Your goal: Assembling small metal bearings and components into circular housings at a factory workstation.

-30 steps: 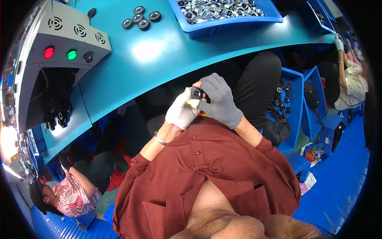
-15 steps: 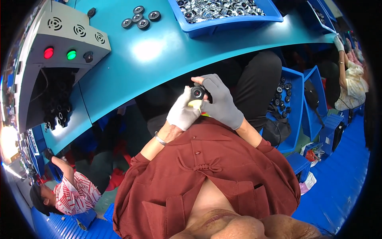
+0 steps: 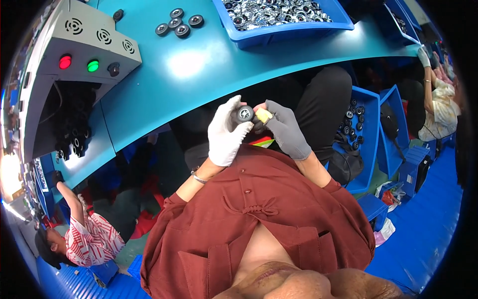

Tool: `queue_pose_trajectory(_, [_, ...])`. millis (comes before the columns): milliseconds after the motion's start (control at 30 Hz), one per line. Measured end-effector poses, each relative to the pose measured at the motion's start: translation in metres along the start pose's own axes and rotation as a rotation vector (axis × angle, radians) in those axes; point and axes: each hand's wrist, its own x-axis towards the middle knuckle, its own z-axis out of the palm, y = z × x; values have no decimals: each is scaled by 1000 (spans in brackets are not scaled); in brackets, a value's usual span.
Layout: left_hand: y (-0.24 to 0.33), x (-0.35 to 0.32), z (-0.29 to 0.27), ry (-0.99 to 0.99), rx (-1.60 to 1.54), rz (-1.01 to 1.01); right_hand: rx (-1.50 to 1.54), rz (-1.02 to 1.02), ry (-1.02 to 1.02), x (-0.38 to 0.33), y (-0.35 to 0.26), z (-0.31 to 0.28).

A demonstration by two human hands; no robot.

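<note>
Your left hand (image 3: 223, 137), in a white glove, holds a black wheel (image 3: 244, 114) between its thumb and fingers, the silver star on its face turned up toward you. The wheel is in front of your body, on the near side of the counter (image 3: 184, 65) and below its edge. Your right hand (image 3: 290, 133), in a grey glove, is just beside it, its fingers bent in around a small yellow piece (image 3: 264, 115) and a dark part (image 3: 258, 125); you cannot tell from here how firmly they grip, or whether the yellow piece is held or worn.

Far on the counter, to the left, five loose wheels (image 3: 175, 23) lie in a cluster; to their right is a blue tray (image 3: 294, 33) full of shiny silver parts (image 3: 276, 14). On the left is a pale machine (image 3: 94, 27) with a red light (image 3: 65, 62) and a green light (image 3: 93, 66). On your right, a blue bin (image 3: 368, 154) holds more wheels (image 3: 359, 126).
</note>
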Motion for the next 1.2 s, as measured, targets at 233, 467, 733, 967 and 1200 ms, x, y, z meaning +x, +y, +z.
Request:
queue_pose_trajectory(233, [9,1,-3,-22,211,-57,-1,-17,26,0,-2,6])
queue_pose_trajectory(467, [12,5,4,83,-54,-323,-156,-148,62,2,-1,14])
queue_pose_trajectory(733, [5,15,-9,42,244,-166,-263,-233,65,3,0,10])
queue_pose_trajectory(967, [0,8,0,104,-64,-291,-183,-146,148,2,6,14])
queue_pose_trajectory(1200, [-10,8,-4,49,-203,-358,-243,-177,136,4,5,10])
